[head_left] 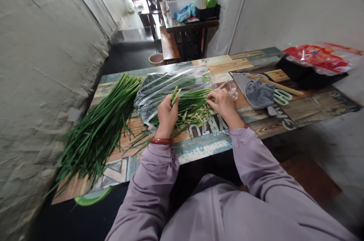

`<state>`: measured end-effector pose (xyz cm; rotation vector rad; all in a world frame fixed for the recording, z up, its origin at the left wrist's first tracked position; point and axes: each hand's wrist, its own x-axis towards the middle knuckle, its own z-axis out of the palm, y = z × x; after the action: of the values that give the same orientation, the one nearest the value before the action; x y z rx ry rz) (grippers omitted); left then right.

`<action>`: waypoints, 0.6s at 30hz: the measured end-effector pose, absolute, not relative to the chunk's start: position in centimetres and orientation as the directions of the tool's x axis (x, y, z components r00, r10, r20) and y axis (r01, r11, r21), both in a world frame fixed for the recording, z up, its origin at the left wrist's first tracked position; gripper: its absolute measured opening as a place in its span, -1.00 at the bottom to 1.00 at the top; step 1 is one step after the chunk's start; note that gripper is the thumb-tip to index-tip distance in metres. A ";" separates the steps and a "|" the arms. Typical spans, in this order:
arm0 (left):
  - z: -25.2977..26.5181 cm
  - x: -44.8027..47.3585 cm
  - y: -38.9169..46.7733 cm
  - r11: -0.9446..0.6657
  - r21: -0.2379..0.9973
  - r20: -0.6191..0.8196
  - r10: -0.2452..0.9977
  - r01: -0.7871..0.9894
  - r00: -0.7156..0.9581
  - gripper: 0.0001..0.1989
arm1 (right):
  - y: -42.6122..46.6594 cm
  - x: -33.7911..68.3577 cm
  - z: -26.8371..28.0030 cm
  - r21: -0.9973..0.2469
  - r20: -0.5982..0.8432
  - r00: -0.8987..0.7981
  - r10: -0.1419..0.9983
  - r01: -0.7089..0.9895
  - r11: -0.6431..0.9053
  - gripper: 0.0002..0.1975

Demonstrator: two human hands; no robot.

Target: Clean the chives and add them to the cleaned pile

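My left hand [167, 115] is closed around a few garlic chives [175, 95], their pale stem ends sticking up past the thumb. Thumb and fingers of my right hand [222, 105] are pinched together at the stem ends of a loose row of chives [196, 96]; what lies between the fingertips is too small to make out. Trimmed yellowish scraps [193, 117] lie on the table below and between the hands. Behind my left hand spreads a clear plastic bag [153, 89] with more greens inside. A large heap of chives [105, 123] covers the table's left end.
On the right of the patterned wooden table [204, 153] lie a grey cloth [259, 93], green-handled scissors [282, 97] and a wooden stick [278, 84]. A red plastic package [318, 57] sits at the far right. Beyond are a bench [169, 43], a basket [156, 59] and another loaded table.
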<state>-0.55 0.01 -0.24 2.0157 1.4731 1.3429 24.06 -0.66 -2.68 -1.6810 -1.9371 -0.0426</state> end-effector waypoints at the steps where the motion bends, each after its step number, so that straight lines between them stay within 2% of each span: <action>1: -0.3 -0.6 0.0 -0.421 0.695 0.500 0.865 0.583 0.029 -0.65 | -0.7 24.0 -2.6 -0.342 0.436 -0.059 0.898 0.912 0.225 -0.92; 6: -0.3 -0.7 -0.3 -0.439 0.665 0.539 0.842 0.604 0.018 -0.66 | -1.5 23.4 -2.7 -0.523 0.477 -0.218 0.851 0.709 0.474 -0.88; 10: 0.0 -0.6 -0.9 -0.472 0.602 0.582 0.811 0.644 0.050 -0.71 | -2.9 22.6 -3.1 -0.512 0.434 -0.461 0.774 0.580 0.633 -0.86; 12: 0.3 -0.4 -1.1 -0.484 0.556 0.552 0.823 0.676 0.136 -0.75 | -3.1 22.4 -3.2 -0.491 0.419 -0.512 0.750 0.567 0.662 -0.85; 14: 0.6 -0.1 -1.3 -0.473 0.509 0.441 0.861 0.719 0.255 -0.80 | -2.9 22.5 -3.2 -0.503 0.459 -0.451 0.765 0.578 0.642 -0.81; 18: 1.0 0.4 -1.7 -0.417 0.438 0.180 0.909 0.797 0.376 -0.83 | -1.8 23.6 -3.5 -0.543 0.571 -0.077 0.818 0.711 0.446 -0.78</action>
<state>0.45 -1.67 1.00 2.3614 1.5065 0.5774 23.64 -1.83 -3.49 -1.3014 -1.8209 0.1528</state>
